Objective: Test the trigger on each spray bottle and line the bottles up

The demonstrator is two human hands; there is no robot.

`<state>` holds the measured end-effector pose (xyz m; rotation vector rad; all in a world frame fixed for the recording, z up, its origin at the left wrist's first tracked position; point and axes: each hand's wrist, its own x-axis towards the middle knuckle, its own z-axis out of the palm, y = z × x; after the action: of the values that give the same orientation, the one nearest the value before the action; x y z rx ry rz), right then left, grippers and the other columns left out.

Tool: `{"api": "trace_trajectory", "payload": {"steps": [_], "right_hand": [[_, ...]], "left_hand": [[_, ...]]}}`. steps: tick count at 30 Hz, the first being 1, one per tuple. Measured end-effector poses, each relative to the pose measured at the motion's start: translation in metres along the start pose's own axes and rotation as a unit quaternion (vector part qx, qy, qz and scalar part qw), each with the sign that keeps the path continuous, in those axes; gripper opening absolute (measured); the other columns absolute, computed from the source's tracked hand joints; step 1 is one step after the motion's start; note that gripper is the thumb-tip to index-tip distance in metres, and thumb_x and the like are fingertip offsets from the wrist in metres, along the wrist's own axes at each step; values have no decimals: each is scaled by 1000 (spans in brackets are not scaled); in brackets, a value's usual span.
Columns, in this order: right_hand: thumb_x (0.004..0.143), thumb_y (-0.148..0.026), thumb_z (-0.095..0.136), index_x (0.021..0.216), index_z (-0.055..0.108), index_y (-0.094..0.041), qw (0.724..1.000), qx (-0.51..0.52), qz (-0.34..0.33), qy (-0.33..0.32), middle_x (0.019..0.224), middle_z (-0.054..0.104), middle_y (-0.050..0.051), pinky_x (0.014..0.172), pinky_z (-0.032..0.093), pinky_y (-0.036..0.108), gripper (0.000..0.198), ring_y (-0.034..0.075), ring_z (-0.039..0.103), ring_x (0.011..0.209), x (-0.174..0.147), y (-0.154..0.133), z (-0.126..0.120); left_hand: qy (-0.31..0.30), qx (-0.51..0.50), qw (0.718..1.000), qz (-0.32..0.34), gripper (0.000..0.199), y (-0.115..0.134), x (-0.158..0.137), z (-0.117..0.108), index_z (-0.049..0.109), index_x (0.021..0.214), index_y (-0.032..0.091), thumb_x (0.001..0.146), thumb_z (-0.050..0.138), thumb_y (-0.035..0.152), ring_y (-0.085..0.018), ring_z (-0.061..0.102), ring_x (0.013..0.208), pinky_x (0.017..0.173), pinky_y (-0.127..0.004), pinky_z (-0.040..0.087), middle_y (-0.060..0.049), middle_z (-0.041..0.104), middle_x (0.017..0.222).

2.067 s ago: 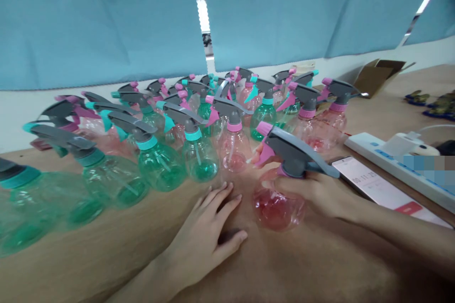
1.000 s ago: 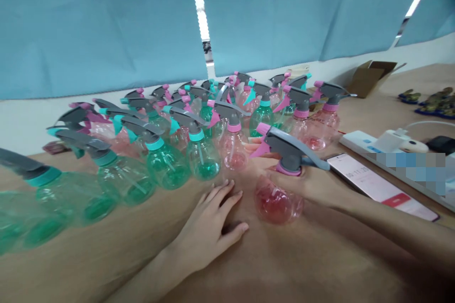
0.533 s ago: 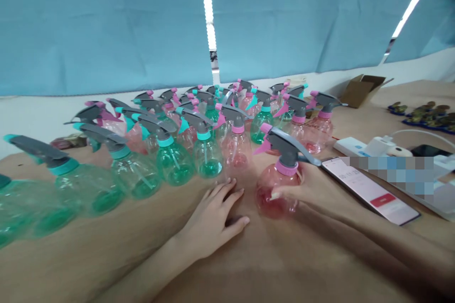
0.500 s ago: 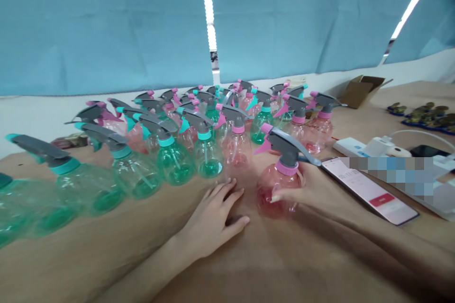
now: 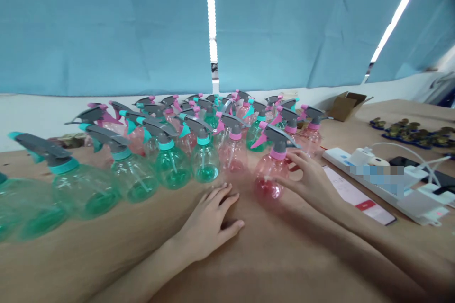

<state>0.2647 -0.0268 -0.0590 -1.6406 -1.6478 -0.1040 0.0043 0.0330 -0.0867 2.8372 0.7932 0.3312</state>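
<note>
A pink spray bottle (image 5: 272, 175) with a grey-and-pink trigger head stands upright at the front of the group. My right hand (image 5: 311, 180) is at its right side, thumb close to the lower body and fingers spread beside the neck; whether the thumb still touches it I cannot tell. My left hand (image 5: 208, 220) lies palm down on the table (image 5: 270, 265), fingers apart, holding nothing. Just beyond it are a clear spray bottle (image 5: 205, 161) with green liquid, a green spray bottle (image 5: 173, 165) and another pink spray bottle (image 5: 232, 154).
Several more green and pink spray bottles crowd behind and to the left. On the right lie a phone (image 5: 359, 194) and a white power strip (image 5: 412, 203) with plugs and cables. Farther back are a cardboard box (image 5: 344, 106) and small dark-gold items (image 5: 408, 130).
The front pink spray bottle has moved slightly away from me, towards the other bottles. My right hand has loosened from around it, its fingers now showing on the right. The left hand stays put.
</note>
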Motion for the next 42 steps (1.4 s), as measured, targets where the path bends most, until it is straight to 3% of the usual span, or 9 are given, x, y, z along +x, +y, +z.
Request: {"api": "trace_trajectory", "payload": {"steps": [4, 11, 19, 26, 29, 32, 34, 38, 42], "right_hand": [[74, -49, 66, 112, 62, -14, 999, -34, 10, -4, 96, 68, 14, 68, 52, 43, 52, 28, 65, 80, 25, 12, 7], [76, -40, 67, 114, 59, -12, 999, -46, 10, -10, 110, 68, 17, 80, 50, 44, 48, 32, 64, 98, 49, 17, 13], [79, -44, 65, 114, 60, -5, 998, -63, 7, -26, 104, 69, 19, 78, 51, 42, 53, 32, 66, 94, 63, 20, 16], [81, -46, 60, 113, 60, -10, 997, -72, 18, -27, 103, 69, 18, 76, 50, 45, 48, 34, 65, 96, 68, 23, 24], [78, -45, 65, 120, 57, -10, 997, -68, 25, -22, 109, 67, 19, 79, 50, 47, 55, 36, 63, 101, 66, 21, 25], [75, -42, 69, 124, 55, -6, 998, -54, 30, -11, 116, 65, 20, 84, 49, 48, 62, 37, 61, 107, 58, 20, 20], [78, -39, 66, 121, 58, -10, 999, -38, 37, 1, 117, 66, 16, 85, 49, 44, 52, 31, 63, 103, 50, 22, 10], [84, -42, 58, 95, 68, -19, 996, -13, 80, 27, 91, 74, 5, 70, 53, 33, 27, 20, 69, 79, 38, 38, -15], [82, -52, 57, 100, 66, -17, 987, -39, 144, 52, 102, 71, 9, 65, 51, 35, 40, 23, 69, 79, 43, 61, -31]], "left_hand": [[1, -7, 1000, -4, 49, 0, 1, 0, 49, 133, 19, 92, 53, 45, -29, 34, 134, 107, -48, 30, -11, 42, 144], [-11, -6, 1000, -21, 51, 1, 2, -2, 50, 133, 18, 91, 54, 46, -30, 34, 134, 107, -50, 31, -12, 41, 145], [-35, 5, 999, -31, 50, 4, 4, -5, 48, 134, 19, 92, 52, 46, -30, 32, 135, 108, -51, 29, -11, 38, 146], [-25, 8, 999, -25, 50, 1, 3, -3, 49, 134, 19, 91, 53, 45, -31, 33, 134, 107, -52, 31, -11, 39, 146], [-19, 10, 1000, -21, 49, 1, 3, -2, 49, 134, 20, 91, 54, 45, -31, 34, 134, 107, -51, 31, -10, 39, 146], [-20, 16, 999, -21, 49, 0, 3, -2, 48, 134, 21, 91, 54, 44, -31, 35, 134, 106, -51, 32, -9, 39, 146], [-19, 22, 999, -18, 49, -1, 3, -2, 48, 134, 21, 91, 53, 44, -31, 35, 133, 106, -51, 33, -9, 39, 146], [-20, 24, 999, -16, 47, -2, 4, -2, 48, 133, 23, 91, 54, 43, -31, 36, 133, 105, -52, 34, -9, 41, 145], [-8, 11, 1000, -15, 44, -1, 6, -1, 49, 131, 23, 91, 54, 39, -30, 38, 132, 104, -52, 34, -9, 44, 142]]}}
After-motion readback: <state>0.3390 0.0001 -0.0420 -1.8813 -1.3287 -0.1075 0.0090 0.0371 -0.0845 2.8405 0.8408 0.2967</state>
